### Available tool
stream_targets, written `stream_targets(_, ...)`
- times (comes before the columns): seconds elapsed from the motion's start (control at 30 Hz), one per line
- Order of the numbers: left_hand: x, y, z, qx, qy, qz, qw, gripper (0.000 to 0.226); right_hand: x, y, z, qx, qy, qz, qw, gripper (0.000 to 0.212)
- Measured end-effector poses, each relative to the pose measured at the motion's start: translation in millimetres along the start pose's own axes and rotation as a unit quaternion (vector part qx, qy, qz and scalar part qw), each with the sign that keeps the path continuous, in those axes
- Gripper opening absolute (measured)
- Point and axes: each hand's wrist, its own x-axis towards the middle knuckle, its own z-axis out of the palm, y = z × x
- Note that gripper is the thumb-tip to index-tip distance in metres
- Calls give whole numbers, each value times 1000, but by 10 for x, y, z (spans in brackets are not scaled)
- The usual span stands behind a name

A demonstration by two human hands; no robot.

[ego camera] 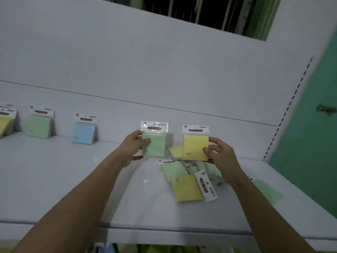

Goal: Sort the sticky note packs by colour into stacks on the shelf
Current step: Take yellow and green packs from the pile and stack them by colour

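Already yellow, green and blue stacks [84, 131] stand along the shelf [54, 179]. Left hand [134, 147] fingers grasp a green pack [155, 145], right hand [218, 152] a yellow pack [196, 147]; a mixed pile [186, 179] lies unsorted below them.

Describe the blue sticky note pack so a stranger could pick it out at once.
Look along the white shelf to where it meets the back panel, left of both hands. Three groups of packs lean there; the blue pack is the rightmost, nearest the left hand. It is the only blue one in view; every other pack is yellow or green.
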Motion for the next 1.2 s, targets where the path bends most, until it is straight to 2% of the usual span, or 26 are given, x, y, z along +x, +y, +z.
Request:
stream_targets(0.27, -948, 138, -283, 39, 24, 30, 998, 25, -567, -94, 85, 67, -102, -3, 992, 16)
stream_targets(0.43, -1676, 162, -548, 28, 116, 35, 992, 25, -882, -35, 321, 79, -143, -4, 987, 17)
stream_targets(0.6, -2282, 168, -917, 45, 217, 32, 975, 23, -1211, -228, 742, 123, -175, 12, 977, 21)
stream_targets(0.73, -2595, 247, -1313, 56, 267, 49, 961, 20, -1386, -446, 1067, 120, -184, 1, 975, 19)
stream_targets(0.93, -2898, 318, -2000, 26, 282, 68, 957, 19, -1599, -893, 1725, 132, -195, 0, 972, 17)
stream_targets(1.2, -3048, 348, -3294, 32, 250, 59, 966, 27, -1826, -1228, 2942, 124, -189, 12, 974, 17)
